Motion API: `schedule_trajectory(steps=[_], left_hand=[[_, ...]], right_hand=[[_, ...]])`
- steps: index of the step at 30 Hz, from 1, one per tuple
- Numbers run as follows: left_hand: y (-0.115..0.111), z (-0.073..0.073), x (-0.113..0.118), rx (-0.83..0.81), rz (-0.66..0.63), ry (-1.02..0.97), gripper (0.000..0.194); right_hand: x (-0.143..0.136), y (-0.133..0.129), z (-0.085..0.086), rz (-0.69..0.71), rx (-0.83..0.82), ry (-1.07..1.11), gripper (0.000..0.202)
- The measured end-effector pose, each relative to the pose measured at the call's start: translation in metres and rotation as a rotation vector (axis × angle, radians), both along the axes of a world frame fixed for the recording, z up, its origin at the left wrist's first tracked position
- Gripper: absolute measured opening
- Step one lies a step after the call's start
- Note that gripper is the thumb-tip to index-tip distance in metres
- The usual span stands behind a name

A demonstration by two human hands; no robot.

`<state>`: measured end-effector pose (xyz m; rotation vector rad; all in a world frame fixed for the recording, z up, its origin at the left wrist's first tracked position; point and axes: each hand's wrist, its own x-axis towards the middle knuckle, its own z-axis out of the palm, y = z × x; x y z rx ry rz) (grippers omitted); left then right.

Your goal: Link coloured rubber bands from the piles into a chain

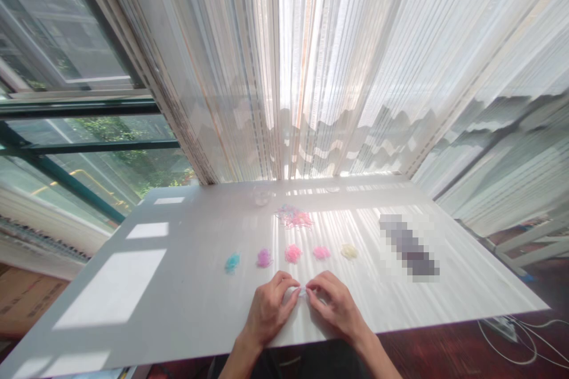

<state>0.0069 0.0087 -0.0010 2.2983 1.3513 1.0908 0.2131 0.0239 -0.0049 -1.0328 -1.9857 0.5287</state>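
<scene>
My left hand [272, 306] and my right hand [333, 307] meet near the table's front edge, thumb and fingertips pinched together on each. Between them is a tiny pale bluish piece [303, 291], thin and loop-like, too small to name. Just beyond my fingers lies a row of small piles of thin strands or bands: a teal pile [232, 262], a purple pile [264, 257], a deep pink pile [293, 253], a lighter pink pile [321, 253] and a pale yellow pile [349, 250]. Farther back spreads a larger mixed pile [295, 217], mostly pink with some blue.
A clear round container [261, 195] stands at the back of the white table [191, 284]. A blurred-out dark object [409, 249] lies at the right. Sheer curtains [284, 71] hang behind the table, and white cables [520, 337] lie on the floor at right.
</scene>
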Motion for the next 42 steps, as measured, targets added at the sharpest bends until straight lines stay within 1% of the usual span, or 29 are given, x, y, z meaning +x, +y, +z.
schedule_trajectory(steps=[8, 17, 25, 29, 37, 38, 42], left_hand=[[-0.0002, 0.0045, 0.0004, -0.057, -0.009, -0.066, 0.013], [0.0012, 0.0018, -0.0017, -0.096, 0.001, -0.130, 0.011], [0.0012, 0.0007, -0.0012, -0.119, 0.007, -0.105, 0.011], [0.0007, 0.0014, 0.0000, -0.120, 0.035, -0.074, 0.010], [0.0013, 0.0002, 0.0028, -0.101, 0.049, -0.033, 0.009], [0.0014, -0.0002, 0.0030, -0.097, 0.048, -0.032, 0.009], [0.0019, -0.0007, 0.0031, -0.076, 0.038, -0.035, 0.012]], right_hand=[[0.0003, 0.0004, -0.0027, 0.006, 0.008, 0.016, 0.011], [0.0004, 0.0013, -0.0037, 0.008, 0.000, 0.020, 0.009], [0.0001, 0.0006, 0.0004, 0.001, -0.004, 0.008, 0.010], [-0.0006, 0.0008, 0.0020, -0.003, -0.007, 0.025, 0.011], [-0.0009, 0.0006, 0.0001, -0.001, 0.009, 0.047, 0.010], [-0.0008, 0.0006, -0.0008, 0.002, 0.023, 0.055, 0.011], [-0.0010, 0.0003, -0.0049, 0.019, 0.089, 0.043, 0.027]])
